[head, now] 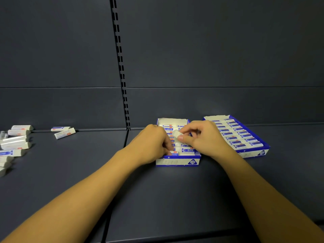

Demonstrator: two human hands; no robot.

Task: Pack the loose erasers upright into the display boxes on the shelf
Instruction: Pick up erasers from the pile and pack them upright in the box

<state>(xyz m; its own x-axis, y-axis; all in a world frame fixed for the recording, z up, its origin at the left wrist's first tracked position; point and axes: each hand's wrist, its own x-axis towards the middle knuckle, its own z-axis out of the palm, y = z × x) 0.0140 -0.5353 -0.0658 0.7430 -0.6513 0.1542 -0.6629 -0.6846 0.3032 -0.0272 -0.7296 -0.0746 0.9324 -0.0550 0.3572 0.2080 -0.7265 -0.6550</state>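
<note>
Pinching a white rectangular eraser [175,133], right hand [203,137] hovers; left hand [154,142] grips erasers inside cardboard box [177,162].

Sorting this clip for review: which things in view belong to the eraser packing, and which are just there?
Part of the job:
- eraser, pinched in right hand
- left hand, fingers down in the middle box
- right box, rows filled
- loose erasers on the far left, plus a pair nearer

Just there:
- shelf
- back panel
- slotted upright
</note>
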